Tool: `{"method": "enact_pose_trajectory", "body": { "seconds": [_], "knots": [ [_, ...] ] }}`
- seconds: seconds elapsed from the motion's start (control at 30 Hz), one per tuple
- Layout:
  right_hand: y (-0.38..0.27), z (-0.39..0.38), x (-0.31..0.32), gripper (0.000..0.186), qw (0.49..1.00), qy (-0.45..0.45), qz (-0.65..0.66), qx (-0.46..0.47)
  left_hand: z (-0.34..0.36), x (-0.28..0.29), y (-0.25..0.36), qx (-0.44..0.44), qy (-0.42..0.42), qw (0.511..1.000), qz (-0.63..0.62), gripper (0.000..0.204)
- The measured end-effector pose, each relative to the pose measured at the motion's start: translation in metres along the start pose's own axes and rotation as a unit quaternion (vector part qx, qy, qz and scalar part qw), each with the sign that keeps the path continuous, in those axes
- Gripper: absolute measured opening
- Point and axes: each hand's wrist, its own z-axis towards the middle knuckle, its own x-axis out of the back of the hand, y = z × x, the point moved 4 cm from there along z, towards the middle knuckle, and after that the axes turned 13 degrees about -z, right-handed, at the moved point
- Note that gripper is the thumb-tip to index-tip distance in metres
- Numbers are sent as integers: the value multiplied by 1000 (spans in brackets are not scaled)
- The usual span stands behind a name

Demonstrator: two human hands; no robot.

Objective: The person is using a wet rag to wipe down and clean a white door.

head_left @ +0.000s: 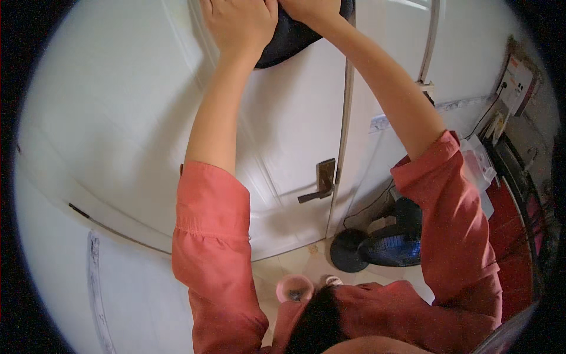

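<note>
Both my arms, in rolled coral-red sleeves, reach up in front of a white panelled door (295, 112). My left hand (242, 23) is at the upper edge of the view, back of the hand toward me, its fingertips cut off. It overlaps the left side of a soft-looking black thing (292, 44) with a rounded lower edge; its upper part is out of view, so I cannot make out its kind. My right hand (309, 9) crosses in front of that black thing, its fingers beyond the upper edge. Whether either hand grips it does not show.
A dark lever handle (321, 183) sits low on the door near its right edge. On the floor stand a pink bin (293, 288) and a black fan (389, 245) with a round base. At right are a red-fronted cabinet (507, 230) and a wall socket panel (516, 85) with a cord.
</note>
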Motion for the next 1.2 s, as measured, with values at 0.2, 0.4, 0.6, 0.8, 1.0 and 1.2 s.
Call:
{"method": "enact_pose_trajectory", "body": {
  "seconds": [0.2,0.4,0.6,0.8,1.0,1.2],
  "knots": [
    [-2,-47,11,41,999,-51,12,15,-45,6,12,18,-57,998,-1,57],
    [1,-84,16,42,995,-91,15,37,-75,12,24,31,-80,996,-31,58],
    [4,-124,21,44,990,-127,-1,55,-115,11,32,29,-133,991,-13,64],
    [3,-198,24,49,982,-188,-25,8,-172,6,40,23,-179,983,-27,61],
    [-3,-271,48,45,950,-311,-2,-38,-236,12,53,-1,-249,968,-41,62],
    [-19,-339,85,49,927,-368,-49,46,-310,26,53,-10,-330,942,-56,64]
  ]
}}
